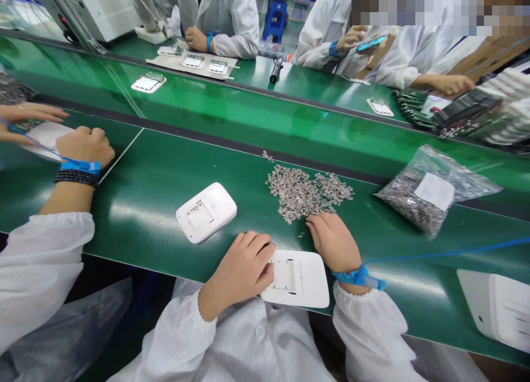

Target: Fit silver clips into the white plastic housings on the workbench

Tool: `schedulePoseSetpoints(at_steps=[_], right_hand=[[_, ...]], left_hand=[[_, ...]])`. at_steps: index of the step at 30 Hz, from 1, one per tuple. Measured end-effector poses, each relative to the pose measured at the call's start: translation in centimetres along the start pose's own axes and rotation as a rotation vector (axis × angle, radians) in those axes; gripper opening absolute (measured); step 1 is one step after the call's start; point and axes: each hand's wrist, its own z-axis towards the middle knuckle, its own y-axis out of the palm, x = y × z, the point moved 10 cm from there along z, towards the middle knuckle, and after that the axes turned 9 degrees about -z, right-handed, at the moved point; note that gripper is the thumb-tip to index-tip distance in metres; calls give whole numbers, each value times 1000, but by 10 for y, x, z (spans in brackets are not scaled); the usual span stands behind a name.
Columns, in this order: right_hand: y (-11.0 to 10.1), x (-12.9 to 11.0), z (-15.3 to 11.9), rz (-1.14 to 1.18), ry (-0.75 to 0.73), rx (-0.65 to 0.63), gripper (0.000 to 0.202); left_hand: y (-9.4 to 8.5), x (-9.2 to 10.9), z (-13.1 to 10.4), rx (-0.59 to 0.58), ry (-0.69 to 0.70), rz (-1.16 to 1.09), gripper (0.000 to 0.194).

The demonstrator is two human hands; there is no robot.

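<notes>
My left hand grips the left end of a white plastic housing, which lies at the near edge of the green bench. A rectangular recess shows in the housing's upper face. At the near side of a heap of small silvery metal pieces, my right hand has its thumb and fingers pinched together. Whatever sits between those fingertips is too small to make out. A few loose pieces lie just left of that hand. Farther left, a second white housing rests apart from both hands.
A clear plastic bag of metal pieces lies to the right, near a white casing. On the left, a co-worker's hand is beside another white part. A blue wrist cord runs rightward. People sit across the green conveyor.
</notes>
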Motion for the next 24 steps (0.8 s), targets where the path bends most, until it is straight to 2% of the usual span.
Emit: schedulePoseSetpoints(at_steps=[8, 11, 15, 20, 24], right_hand=[[-13, 3, 0, 77, 41, 86, 20], [-31, 8, -1, 137, 97, 176, 19], [-67, 13, -1, 175, 150, 339, 28], [-101, -6, 2, 289, 75, 395, 19], [-105, -40, -4, 373, -8, 326, 14]], left_hand=[[0, 1, -1, 3, 8, 14, 24], [-1, 1, -1, -3, 0, 17, 22], [-2, 1, -2, -2, 1, 15, 22], [-3, 1, -2, 19, 6, 2, 23], [-4, 3, -3, 45, 23, 6, 23]])
